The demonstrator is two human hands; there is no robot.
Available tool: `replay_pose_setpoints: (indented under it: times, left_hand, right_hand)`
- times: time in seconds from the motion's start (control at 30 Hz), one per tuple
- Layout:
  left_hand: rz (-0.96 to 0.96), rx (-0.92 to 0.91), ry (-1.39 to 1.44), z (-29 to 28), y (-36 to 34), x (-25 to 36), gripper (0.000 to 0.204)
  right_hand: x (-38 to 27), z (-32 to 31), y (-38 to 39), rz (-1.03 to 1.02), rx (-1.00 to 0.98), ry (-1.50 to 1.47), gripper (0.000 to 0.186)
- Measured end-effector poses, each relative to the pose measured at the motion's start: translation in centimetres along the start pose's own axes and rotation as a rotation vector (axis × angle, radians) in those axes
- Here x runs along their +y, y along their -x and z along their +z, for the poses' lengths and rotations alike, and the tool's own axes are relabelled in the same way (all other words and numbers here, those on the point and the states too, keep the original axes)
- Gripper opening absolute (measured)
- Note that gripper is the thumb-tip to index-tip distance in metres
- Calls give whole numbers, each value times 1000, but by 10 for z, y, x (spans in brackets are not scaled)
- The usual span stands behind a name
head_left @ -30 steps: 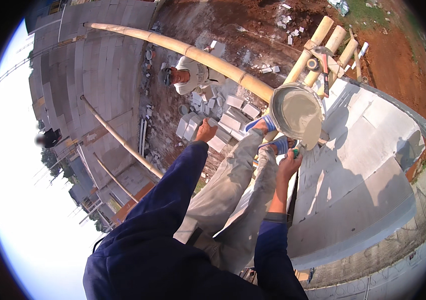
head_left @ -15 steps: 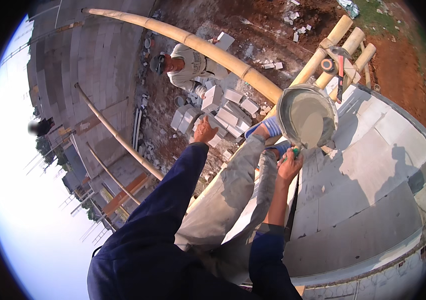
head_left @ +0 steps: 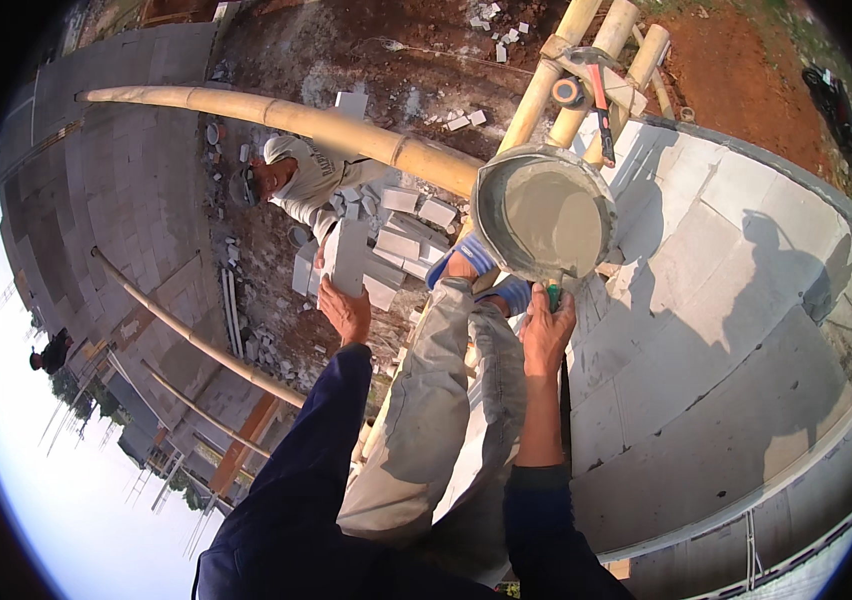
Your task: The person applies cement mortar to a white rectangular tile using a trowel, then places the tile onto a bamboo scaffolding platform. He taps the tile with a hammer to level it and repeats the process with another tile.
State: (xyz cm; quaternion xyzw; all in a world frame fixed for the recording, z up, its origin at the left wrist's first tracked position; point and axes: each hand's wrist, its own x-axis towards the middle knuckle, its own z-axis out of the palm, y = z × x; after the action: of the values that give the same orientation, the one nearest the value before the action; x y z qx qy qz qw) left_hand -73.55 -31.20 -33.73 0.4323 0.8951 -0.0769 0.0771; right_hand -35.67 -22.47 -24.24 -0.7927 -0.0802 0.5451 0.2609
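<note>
My left hand (head_left: 346, 314) reaches out at the end of a dark blue sleeve, its fingers closed on the near end of a light grey block (head_left: 350, 250). Below, a co-worker (head_left: 296, 180) has a hand on the same block's side. In my right hand (head_left: 548, 325) is a green-handled trowel (head_left: 554, 292), held at the rim of a round bucket (head_left: 483, 225). Grey mortar (head_left: 556, 215) fills much of the bucket, and the trowel's blade is mostly hidden there.
A hammer (head_left: 602, 112) and a roll of tape (head_left: 568, 93) rest by bamboo poles (head_left: 536, 100) beyond the bucket. One long bamboo pole (head_left: 276, 115) crosses above the co-worker. Several blocks (head_left: 411, 240) lie on the ground below. At right runs a grey block wall (head_left: 706, 370).
The co-worker's block has come up to my left hand, whose fingers have closed on it. My right hand keeps the trowel at the bucket. The whole view has shifted.
</note>
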Motion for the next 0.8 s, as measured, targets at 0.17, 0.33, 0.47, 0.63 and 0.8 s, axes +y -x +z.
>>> replay_pose_setpoints:
  times: [0.17,0.33,0.47,0.63,0.8]
  left_hand:
    - [149,27,48,-23,-20,11,82]
    - [270,-161,117,-90,-51,19,83]
    - [370,-230,183,-155,-60,46,82]
    - [546,-393,354,-213,-70,111,83]
    - [787,-489,469,-215,-80,181,84]
  right_hand:
    - [-35,-25,-11,-69,-24,708,49]
    - [3,-21,-89,-265,165,946,38]
    - [18,-23,-114,-219,108,824,40]
    - [34,-58,-92,-142,-73,439,44]
    - [32,-74,-42,-296,-43,365,42]
